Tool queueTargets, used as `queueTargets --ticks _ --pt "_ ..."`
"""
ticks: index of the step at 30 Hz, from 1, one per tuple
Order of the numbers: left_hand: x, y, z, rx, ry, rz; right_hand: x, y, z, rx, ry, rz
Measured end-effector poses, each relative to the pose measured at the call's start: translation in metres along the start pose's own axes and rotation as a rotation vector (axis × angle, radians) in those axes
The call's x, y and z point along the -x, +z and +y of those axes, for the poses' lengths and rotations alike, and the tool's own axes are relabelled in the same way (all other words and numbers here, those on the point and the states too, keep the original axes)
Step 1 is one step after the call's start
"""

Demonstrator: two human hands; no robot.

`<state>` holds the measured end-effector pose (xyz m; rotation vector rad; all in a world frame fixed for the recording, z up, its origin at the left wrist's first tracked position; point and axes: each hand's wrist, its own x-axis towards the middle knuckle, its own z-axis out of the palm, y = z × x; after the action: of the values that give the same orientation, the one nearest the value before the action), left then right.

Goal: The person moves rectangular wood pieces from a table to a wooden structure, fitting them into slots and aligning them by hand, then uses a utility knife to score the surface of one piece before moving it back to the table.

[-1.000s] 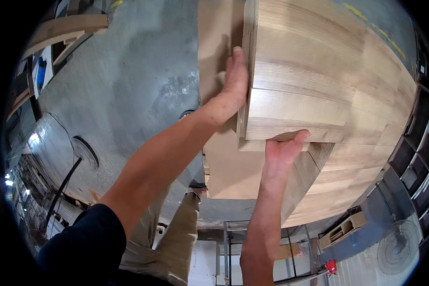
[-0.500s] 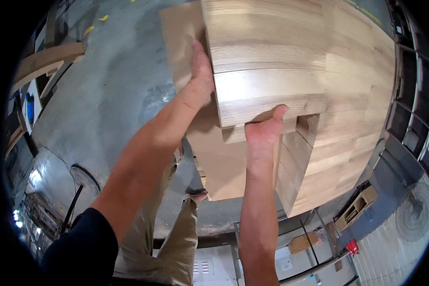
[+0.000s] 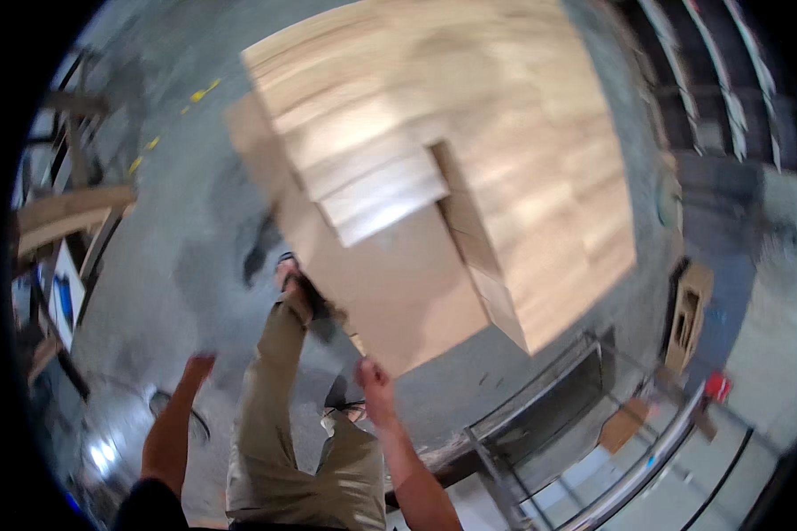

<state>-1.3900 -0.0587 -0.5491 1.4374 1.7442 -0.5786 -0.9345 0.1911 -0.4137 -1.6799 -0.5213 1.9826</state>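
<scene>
- On the stack of pale wooden boards (image 3: 505, 177), one short board (image 3: 383, 196) lies on top near the left edge, slightly askew, with neither hand touching it; judged from that, the placing looks done.
- The stack rests on a flat brown sheet (image 3: 398, 301) on the grey concrete floor (image 3: 150, 221).
- The left hand (image 3: 199, 365) hangs low and well apart from the wood, nothing in it; its fingers are too blurred to tell whether they are spread or curled.
- The right hand (image 3: 374, 376) is near the sheet's lower corner, empty, its fingers loosely curled.
- Legs in khaki trousers (image 3: 283, 425) stand between the hands, one foot (image 3: 294, 281) at the sheet's edge.
- Whether more boards are left to stack cannot be told.
</scene>
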Motion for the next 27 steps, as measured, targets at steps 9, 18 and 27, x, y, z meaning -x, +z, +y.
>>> queueTargets --ticks 9,18,27 --pt "0.133 -0.048 0.145 1.040 -0.777 0.094 0.293 -0.202 0.152 -0.362 0.171 0.700" --pt "0.112 -0.122 0.518 0.996 0.005 -0.353 0.515 -0.303 0.192 -0.615 -0.107 1.017" --pt "0.262 -0.085 0.827 0.580 0.388 -0.640 0.645 -0.410 0.127 -0.771 -0.532 1.454"
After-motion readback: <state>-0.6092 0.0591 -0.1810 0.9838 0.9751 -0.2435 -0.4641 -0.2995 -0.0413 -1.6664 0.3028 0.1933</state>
